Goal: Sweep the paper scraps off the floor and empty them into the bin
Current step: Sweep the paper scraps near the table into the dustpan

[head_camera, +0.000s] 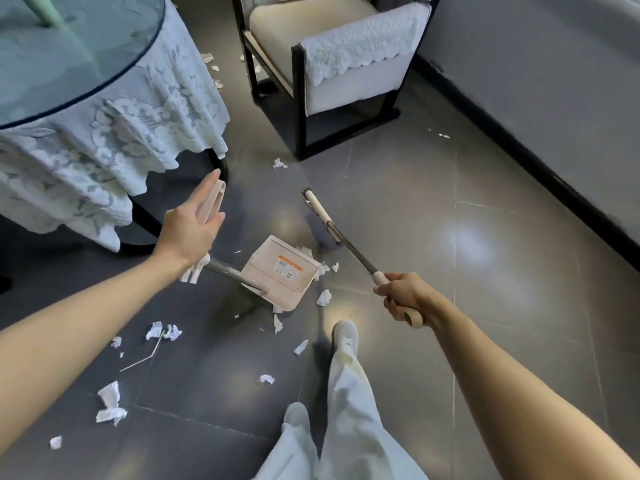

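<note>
My right hand (407,297) grips the beige handle end of a broom whose metal pole (349,245) runs up-left to the broom head (317,209) on the dark floor. My left hand (192,223) holds the beige grip of the dustpan handle (213,200), fingers partly extended along it. The beige dustpan (280,271) rests tilted on the floor between my hands, with a label on it. White paper scraps lie around it: by its right edge (323,297), at lower left (109,403), and near the chair (278,163). No bin is visible.
A round glass-topped table with a lace cloth (104,133) stands at the left. A black-framed armchair (332,77) is ahead. A wall with black skirting (519,150) runs along the right. My legs in light trousers and white shoes (344,336) stand below.
</note>
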`<state>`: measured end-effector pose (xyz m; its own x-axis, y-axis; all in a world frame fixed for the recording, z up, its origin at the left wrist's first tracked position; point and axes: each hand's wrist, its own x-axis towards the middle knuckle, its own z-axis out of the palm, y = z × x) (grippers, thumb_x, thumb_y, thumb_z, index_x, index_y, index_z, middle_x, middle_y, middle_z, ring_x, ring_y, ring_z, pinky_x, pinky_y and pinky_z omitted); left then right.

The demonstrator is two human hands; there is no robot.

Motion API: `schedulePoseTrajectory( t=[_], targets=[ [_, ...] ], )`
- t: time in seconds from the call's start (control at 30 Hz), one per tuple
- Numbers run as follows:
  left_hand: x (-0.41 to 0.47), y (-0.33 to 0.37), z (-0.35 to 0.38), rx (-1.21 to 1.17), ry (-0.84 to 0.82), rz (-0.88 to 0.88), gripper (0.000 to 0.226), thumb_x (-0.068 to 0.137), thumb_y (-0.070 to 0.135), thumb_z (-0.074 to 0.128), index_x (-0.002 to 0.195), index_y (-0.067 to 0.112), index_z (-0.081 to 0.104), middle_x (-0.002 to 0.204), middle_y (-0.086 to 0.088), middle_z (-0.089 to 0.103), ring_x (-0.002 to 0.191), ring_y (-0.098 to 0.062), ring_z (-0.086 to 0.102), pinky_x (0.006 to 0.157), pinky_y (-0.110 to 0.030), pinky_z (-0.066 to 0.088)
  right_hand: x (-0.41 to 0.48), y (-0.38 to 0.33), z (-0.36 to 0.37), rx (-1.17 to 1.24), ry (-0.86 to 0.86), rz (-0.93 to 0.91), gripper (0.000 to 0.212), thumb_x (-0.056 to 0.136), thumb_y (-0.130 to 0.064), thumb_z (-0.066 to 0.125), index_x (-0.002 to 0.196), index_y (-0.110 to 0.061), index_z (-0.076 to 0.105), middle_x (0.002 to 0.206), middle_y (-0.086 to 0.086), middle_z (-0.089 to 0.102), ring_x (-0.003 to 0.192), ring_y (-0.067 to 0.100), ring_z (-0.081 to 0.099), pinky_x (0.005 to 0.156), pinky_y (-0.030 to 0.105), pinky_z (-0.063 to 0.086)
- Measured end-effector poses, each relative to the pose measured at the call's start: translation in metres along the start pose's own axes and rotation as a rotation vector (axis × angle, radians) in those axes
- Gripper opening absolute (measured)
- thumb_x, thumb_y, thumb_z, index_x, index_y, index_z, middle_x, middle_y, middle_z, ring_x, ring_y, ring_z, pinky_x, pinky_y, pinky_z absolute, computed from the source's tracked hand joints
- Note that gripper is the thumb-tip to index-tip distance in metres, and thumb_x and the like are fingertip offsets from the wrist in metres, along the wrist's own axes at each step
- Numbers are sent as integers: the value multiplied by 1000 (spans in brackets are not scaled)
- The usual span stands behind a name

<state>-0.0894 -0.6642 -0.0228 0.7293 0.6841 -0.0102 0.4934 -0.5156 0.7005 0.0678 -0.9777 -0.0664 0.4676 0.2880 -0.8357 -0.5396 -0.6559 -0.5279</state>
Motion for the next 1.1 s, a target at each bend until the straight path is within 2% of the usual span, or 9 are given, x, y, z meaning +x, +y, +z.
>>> schedulePoseTrajectory(
  t=[0.1, 0.23, 0.37, 0.5, 0.7, 0.77, 0.87, 0.93, 1.1],
  targets=[
    [25, -5, -1, -20, 45, -13, 65, 93, 15, 59, 145, 44, 34, 132, 28, 44, 127, -14, 48, 101, -14, 30, 23, -30, -5, -17, 15, -40, 38, 95, -1, 51, 133, -7, 48, 59, 4, 38, 34, 9, 31, 33, 15, 31],
    [78, -9, 0, -46, 97, -81, 64, 93, 14, 58, 145, 43, 35, 140, 17, 50, 127, -13, 48, 103, -19, 31, 77, -100, -18, -92, 8, -67, 40, 95, -1, 51, 135, -6, 47, 58, 4, 39, 32, 9, 31, 33, 15, 31],
    [141, -12, 6, -138, 134, -173, 64, 93, 14, 60, 144, 44, 36, 133, 30, 41, 123, 7, 38, 104, -14, 26, 144, -188, -25, -156, -31, -91, 41, 95, 0, 50, 136, -6, 46, 58, 4, 38, 30, 8, 30, 32, 14, 30],
    [199, -14, 17, -160, 173, -231, 66, 93, 13, 60, 145, 46, 34, 134, 33, 39, 125, 7, 38, 105, -14, 26, 206, -261, -22, -233, -77, -117, 46, 95, -2, 51, 140, -10, 43, 56, 4, 39, 26, 8, 31, 32, 14, 31],
    [255, -15, 29, -141, 245, -262, 74, 90, 9, 63, 141, 54, 33, 119, 54, 35, 119, 16, 35, 94, 7, 20, 280, -337, -12, -341, -89, -134, 56, 94, -2, 53, 146, -17, 39, 58, 4, 43, 36, 11, 34, 35, 18, 36],
    [268, -21, 29, -159, 227, -270, 77, 90, 7, 63, 139, 57, 32, 121, 54, 36, 123, 13, 36, 98, 4, 21, 302, -353, -3, -372, -94, -138, 54, 93, -2, 53, 144, -17, 41, 58, 4, 43, 38, 12, 35, 36, 19, 36],
    [284, -31, 28, -223, 217, -281, 80, 89, 2, 62, 132, 63, 32, 134, 38, 40, 135, -1, 38, 112, -19, 24, 331, -365, 11, -388, -100, -132, 50, 94, -1, 51, 141, -15, 44, 59, 5, 42, 36, 11, 34, 34, 17, 35],
    [286, -37, 28, -245, 222, -270, 82, 88, -2, 63, 131, 62, 32, 137, 34, 41, 136, -2, 37, 115, -25, 24, 346, -366, 20, -422, -112, -116, 51, 95, -2, 50, 143, -16, 42, 60, 5, 42, 38, 12, 34, 34, 17, 35],
    [278, -49, 16, -211, 206, -245, 85, 87, -3, 63, 130, 63, 31, 126, 52, 38, 131, 9, 38, 113, -17, 25, 349, -352, 35, -614, -123, -46, 44, 93, -5, 46, 134, -20, 52, 49, 3, 42, 33, 13, 35, 37, 17, 34]
  ],
)
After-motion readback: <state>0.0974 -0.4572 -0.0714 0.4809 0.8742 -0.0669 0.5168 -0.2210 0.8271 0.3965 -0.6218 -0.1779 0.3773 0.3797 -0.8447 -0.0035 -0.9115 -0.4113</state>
